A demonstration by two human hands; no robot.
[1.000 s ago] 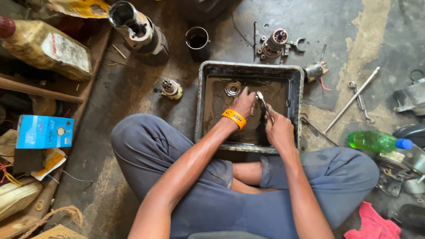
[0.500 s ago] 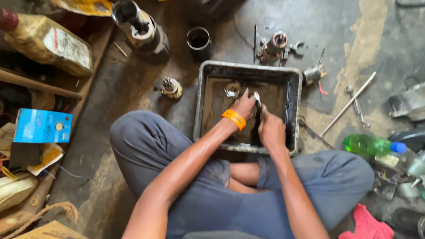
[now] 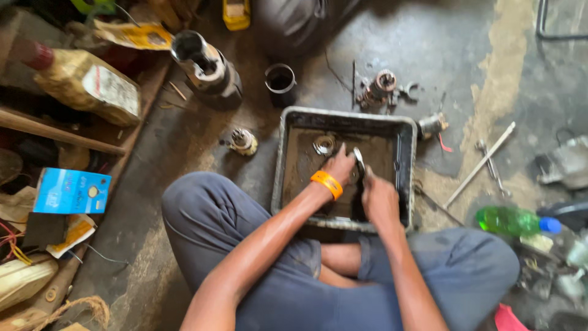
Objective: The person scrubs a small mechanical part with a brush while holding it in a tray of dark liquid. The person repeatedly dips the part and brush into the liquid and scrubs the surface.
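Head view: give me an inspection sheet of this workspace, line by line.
Surface: stained concrete floor, sandy patch at right.
Job's things: grimy metal tray with dark liquid; small metal part between both hands; ring-shaped part lying in the tray.
Clutter: black cup, cylindrical housing, green bottle, metal rod, blue box.
Hands: left hand with orange wristband and right hand both on the part.
Cables: thin wire by the shelf.
Surroundings: cluttered wooden shelf on the left.
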